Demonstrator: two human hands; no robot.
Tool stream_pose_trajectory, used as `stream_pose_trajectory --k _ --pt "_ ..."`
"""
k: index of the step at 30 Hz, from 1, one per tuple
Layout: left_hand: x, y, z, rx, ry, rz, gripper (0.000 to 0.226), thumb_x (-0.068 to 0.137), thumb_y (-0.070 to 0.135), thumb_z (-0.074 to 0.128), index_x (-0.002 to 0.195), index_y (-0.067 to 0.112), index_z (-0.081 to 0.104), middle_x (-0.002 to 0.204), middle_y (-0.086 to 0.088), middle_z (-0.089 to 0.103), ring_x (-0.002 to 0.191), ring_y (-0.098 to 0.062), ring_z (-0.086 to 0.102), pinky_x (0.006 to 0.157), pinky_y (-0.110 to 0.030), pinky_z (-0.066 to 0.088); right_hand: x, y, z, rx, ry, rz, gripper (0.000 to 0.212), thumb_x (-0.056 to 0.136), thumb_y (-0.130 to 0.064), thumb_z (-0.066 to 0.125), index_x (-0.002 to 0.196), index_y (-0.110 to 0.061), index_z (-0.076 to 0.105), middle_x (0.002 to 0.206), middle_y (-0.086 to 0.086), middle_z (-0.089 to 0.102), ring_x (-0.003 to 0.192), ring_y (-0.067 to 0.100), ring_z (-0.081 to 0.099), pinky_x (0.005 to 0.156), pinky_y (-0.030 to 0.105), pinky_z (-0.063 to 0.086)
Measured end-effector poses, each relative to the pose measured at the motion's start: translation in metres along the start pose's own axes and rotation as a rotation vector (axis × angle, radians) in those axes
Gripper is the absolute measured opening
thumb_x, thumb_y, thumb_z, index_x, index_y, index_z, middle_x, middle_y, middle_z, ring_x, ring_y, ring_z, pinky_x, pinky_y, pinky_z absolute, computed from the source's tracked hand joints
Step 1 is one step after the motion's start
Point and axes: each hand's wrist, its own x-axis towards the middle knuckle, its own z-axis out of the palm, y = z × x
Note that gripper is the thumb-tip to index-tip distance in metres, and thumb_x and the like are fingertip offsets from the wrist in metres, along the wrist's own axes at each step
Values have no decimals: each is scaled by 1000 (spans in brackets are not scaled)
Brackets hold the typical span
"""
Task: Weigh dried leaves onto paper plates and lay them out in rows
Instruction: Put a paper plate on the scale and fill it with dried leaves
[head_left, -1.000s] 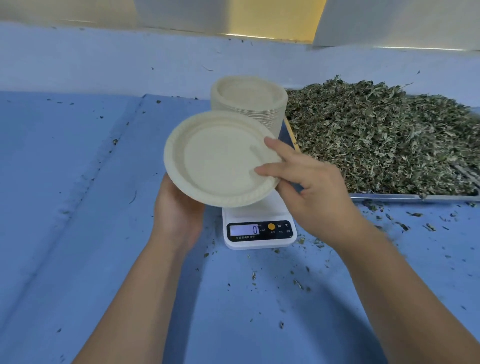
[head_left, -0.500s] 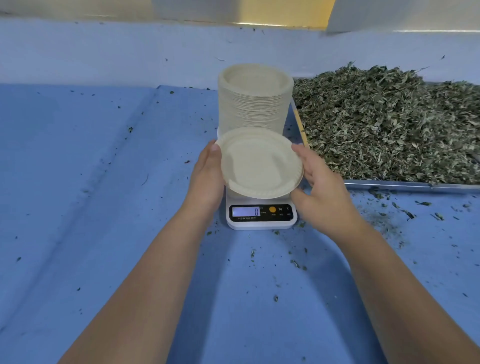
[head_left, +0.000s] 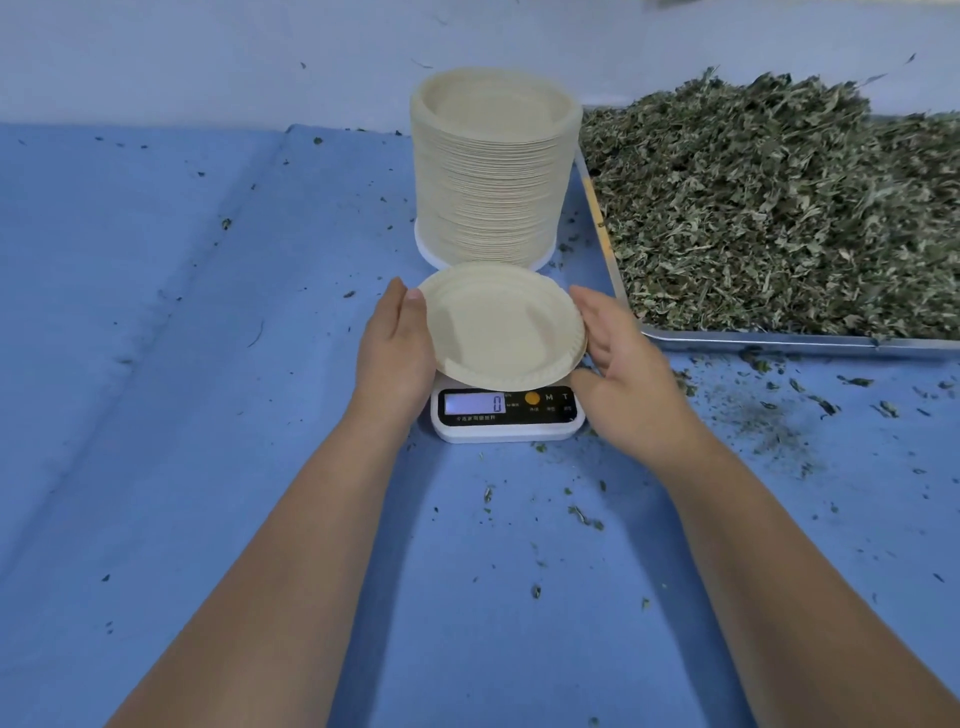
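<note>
A cream paper plate (head_left: 501, 325) sits over the small white scale (head_left: 506, 415), whose display reads 0. My left hand (head_left: 397, 348) grips the plate's left rim with the thumb on top. My right hand (head_left: 621, 364) cups the plate's right edge, fingers spread alongside it. Behind the scale stands a tall stack of the same plates (head_left: 493, 171). A heap of dried green leaves (head_left: 779, 208) fills a metal tray (head_left: 779, 342) to the right.
A blue cloth (head_left: 182, 364) covers the table, with a fold line running down its left part. Leaf crumbs (head_left: 769, 426) lie scattered in front of the tray and near the scale. A pale wall rises behind.
The plate came down from a tilted hold in the air to lie level over the scale. Both hands moved down with it to its two sides.
</note>
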Motion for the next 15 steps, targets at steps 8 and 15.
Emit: stream_pose_trajectory --k 8,15 --pt "1 1 -6 -445 -24 -170 28 105 40 48 81 26 52 84 14 63 83 -7 61 93 -34 48 4 6 -5 344 134 128 65 90 17 42 137 -28 47 156 3 43 128 9 55 113 50 43" --pt "-14 5 -10 -563 -136 -264 33 109 38 40 84 21 53 68 13 73 70 -6 73 71 -31 60 -5 -1 -12 691 129 293 78 73 27 31 133 -20 52 142 11 51 113 25 70 102 45 53"
